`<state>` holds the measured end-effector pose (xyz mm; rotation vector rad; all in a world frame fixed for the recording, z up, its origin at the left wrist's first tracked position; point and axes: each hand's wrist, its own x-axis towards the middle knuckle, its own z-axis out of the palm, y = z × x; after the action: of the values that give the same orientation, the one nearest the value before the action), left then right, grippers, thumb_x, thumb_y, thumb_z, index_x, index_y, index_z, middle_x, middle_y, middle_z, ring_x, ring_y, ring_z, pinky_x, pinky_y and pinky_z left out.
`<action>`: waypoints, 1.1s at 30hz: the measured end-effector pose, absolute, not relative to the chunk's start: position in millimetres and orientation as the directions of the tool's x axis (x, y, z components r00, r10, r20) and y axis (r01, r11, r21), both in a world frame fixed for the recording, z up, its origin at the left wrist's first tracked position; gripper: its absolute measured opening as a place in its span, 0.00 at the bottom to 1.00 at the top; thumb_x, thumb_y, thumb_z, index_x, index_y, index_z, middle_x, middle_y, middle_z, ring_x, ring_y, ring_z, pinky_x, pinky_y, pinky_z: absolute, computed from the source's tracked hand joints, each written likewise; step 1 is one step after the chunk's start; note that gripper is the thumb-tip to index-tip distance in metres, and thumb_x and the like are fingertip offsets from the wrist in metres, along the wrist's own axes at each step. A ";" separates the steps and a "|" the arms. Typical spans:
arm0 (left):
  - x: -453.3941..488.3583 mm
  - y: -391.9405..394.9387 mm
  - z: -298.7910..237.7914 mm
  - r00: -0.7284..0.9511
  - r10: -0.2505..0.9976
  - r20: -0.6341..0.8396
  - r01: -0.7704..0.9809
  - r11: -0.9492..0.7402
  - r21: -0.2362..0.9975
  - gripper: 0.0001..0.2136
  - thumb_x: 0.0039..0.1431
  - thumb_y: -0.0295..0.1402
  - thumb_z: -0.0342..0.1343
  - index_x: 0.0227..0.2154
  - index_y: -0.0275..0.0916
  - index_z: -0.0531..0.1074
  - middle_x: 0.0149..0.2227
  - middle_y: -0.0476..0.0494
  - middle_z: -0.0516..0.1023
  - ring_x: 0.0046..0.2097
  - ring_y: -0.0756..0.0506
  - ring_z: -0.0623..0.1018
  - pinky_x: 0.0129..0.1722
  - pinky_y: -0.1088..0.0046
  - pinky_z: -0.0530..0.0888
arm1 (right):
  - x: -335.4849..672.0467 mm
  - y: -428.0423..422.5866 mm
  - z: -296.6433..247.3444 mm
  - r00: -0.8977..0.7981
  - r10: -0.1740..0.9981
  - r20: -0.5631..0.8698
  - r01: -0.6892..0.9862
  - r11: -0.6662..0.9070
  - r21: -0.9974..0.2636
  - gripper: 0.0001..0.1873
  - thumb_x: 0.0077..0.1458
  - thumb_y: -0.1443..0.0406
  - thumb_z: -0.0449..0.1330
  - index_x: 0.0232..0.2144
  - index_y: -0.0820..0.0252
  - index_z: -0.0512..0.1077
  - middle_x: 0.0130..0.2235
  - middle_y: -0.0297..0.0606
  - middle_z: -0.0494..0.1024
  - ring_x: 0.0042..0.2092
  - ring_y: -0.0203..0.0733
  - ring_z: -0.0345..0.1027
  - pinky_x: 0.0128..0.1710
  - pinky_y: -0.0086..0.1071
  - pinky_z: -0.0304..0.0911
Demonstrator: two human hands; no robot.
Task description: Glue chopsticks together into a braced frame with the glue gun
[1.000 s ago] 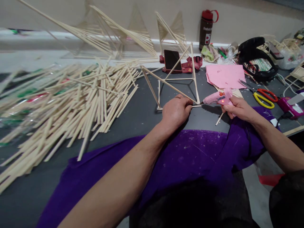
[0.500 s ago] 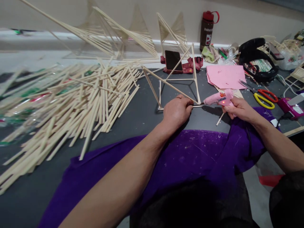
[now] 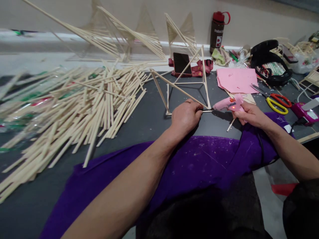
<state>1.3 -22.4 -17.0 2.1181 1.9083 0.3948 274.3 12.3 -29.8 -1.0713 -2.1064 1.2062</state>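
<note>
My left hand (image 3: 185, 116) is closed on the near bottom stick of a frame made of thin wooden sticks (image 3: 179, 90), which stands on the grey table. Its fingertips are partly hidden behind the hand. In my right hand (image 3: 250, 114) is a pink hot glue gun (image 3: 227, 103) with a small red light lit. The gun's dark nozzle points left and meets the frame at its near right corner, just right of my left fingers. A short loose stick (image 3: 231, 124) lies below the gun.
A big pile of wooden sticks (image 3: 107, 109) covers the left side. Purple cloth (image 3: 199, 159) lies along the near edge. Behind are a phone (image 3: 181, 63), stick structures (image 3: 139, 35) and a bottle (image 3: 216, 35). Pink paper (image 3: 236, 80) and scissors (image 3: 276, 103) lie right.
</note>
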 end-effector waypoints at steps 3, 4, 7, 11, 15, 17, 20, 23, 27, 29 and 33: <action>2.0 -22.8 -16.2 0.090 0.996 0.015 0.927 -0.090 0.365 0.17 0.69 0.30 0.53 0.55 0.40 0.83 0.57 0.37 0.82 0.56 0.36 0.81 0.54 0.61 0.76 | 274.8 12.7 -29.7 -0.584 0.811 0.034 0.388 0.315 -0.866 0.16 0.63 0.52 0.62 0.45 0.56 0.71 0.22 0.26 0.71 0.20 0.34 0.63 0.22 0.29 0.56; 2.1 -22.8 -16.1 0.087 0.996 0.012 0.927 -0.086 0.365 0.17 0.70 0.30 0.53 0.55 0.40 0.83 0.57 0.37 0.82 0.56 0.36 0.81 0.54 0.61 0.76 | 274.9 12.9 -29.5 -0.583 0.812 0.037 0.386 0.317 -0.866 0.15 0.63 0.52 0.62 0.44 0.55 0.71 0.22 0.25 0.71 0.20 0.34 0.62 0.21 0.29 0.56; 2.1 -22.5 -16.6 0.085 0.996 0.006 0.929 -0.082 0.361 0.17 0.70 0.30 0.53 0.55 0.40 0.83 0.56 0.36 0.83 0.56 0.36 0.81 0.54 0.61 0.76 | 274.2 13.4 -28.7 -0.579 0.814 0.043 0.380 0.317 -0.869 0.13 0.63 0.53 0.62 0.41 0.55 0.70 0.21 0.25 0.69 0.19 0.33 0.62 0.21 0.29 0.55; 1.7 -22.0 -17.9 0.084 0.996 0.025 0.932 -0.087 0.351 0.17 0.69 0.30 0.54 0.54 0.41 0.84 0.55 0.37 0.84 0.55 0.36 0.81 0.53 0.60 0.76 | 272.7 13.5 -27.9 -0.582 0.812 0.050 0.362 0.314 -0.878 0.14 0.62 0.53 0.62 0.39 0.55 0.69 0.21 0.25 0.68 0.19 0.33 0.61 0.20 0.28 0.55; 1.5 -21.8 -18.1 0.084 0.996 0.033 0.931 -0.090 0.354 0.16 0.69 0.30 0.54 0.54 0.41 0.84 0.55 0.38 0.84 0.54 0.37 0.81 0.53 0.61 0.77 | 273.0 13.8 -29.1 -0.575 0.817 0.037 0.367 0.299 -0.881 0.14 0.62 0.52 0.61 0.40 0.55 0.68 0.20 0.25 0.69 0.19 0.33 0.61 0.20 0.28 0.53; 1.6 -21.7 -17.8 0.087 0.996 0.025 0.931 -0.090 0.354 0.17 0.69 0.30 0.54 0.54 0.40 0.84 0.56 0.37 0.83 0.55 0.37 0.81 0.53 0.61 0.77 | 274.1 14.1 -30.0 -0.567 0.823 0.037 0.376 0.298 -0.877 0.14 0.62 0.52 0.61 0.39 0.55 0.67 0.20 0.25 0.69 0.19 0.33 0.60 0.20 0.28 0.52; 1.9 -21.8 -17.8 0.082 0.996 0.025 0.933 -0.086 0.350 0.16 0.69 0.30 0.54 0.52 0.41 0.84 0.55 0.37 0.83 0.55 0.37 0.81 0.53 0.61 0.77 | 275.9 14.3 -30.7 -0.555 0.831 0.035 0.409 0.309 -0.859 0.14 0.63 0.52 0.61 0.35 0.55 0.66 0.18 0.25 0.68 0.19 0.34 0.59 0.21 0.29 0.52; 2.2 -22.0 -17.6 0.075 0.997 0.034 0.931 -0.082 0.355 0.16 0.69 0.30 0.55 0.53 0.41 0.84 0.55 0.38 0.83 0.54 0.37 0.81 0.53 0.62 0.77 | 276.9 13.9 -30.7 -0.552 0.833 0.042 0.429 0.327 -0.842 0.14 0.64 0.53 0.61 0.32 0.54 0.65 0.18 0.26 0.68 0.20 0.34 0.59 0.22 0.29 0.53; 2.9 -22.6 -16.2 0.060 0.998 0.019 0.928 -0.063 0.367 0.17 0.69 0.29 0.56 0.56 0.39 0.82 0.55 0.36 0.83 0.55 0.36 0.81 0.54 0.60 0.77 | 276.0 13.3 -31.5 -0.539 0.841 0.053 0.409 0.316 -0.856 0.16 0.64 0.53 0.61 0.30 0.53 0.64 0.18 0.27 0.69 0.20 0.33 0.58 0.22 0.30 0.53; 3.2 -22.7 -15.7 0.062 0.998 0.014 0.927 -0.063 0.369 0.17 0.69 0.29 0.55 0.56 0.38 0.82 0.55 0.35 0.83 0.55 0.36 0.82 0.54 0.60 0.77 | 274.8 13.2 -32.4 -0.530 0.847 0.041 0.389 0.287 -0.875 0.17 0.63 0.52 0.62 0.30 0.53 0.64 0.18 0.26 0.68 0.19 0.32 0.58 0.21 0.29 0.52; 3.0 -22.3 -16.1 0.063 0.998 0.012 0.925 -0.063 0.374 0.17 0.69 0.29 0.55 0.55 0.38 0.82 0.55 0.35 0.83 0.54 0.36 0.82 0.54 0.59 0.77 | 272.3 13.3 -33.5 -0.513 0.858 0.021 0.341 0.225 -0.913 0.19 0.61 0.49 0.63 0.31 0.54 0.65 0.20 0.27 0.69 0.19 0.31 0.60 0.20 0.29 0.52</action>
<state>3.0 -22.3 -16.1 2.0757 1.9451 0.3904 272.3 13.3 -33.5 -1.0993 -1.9680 1.2600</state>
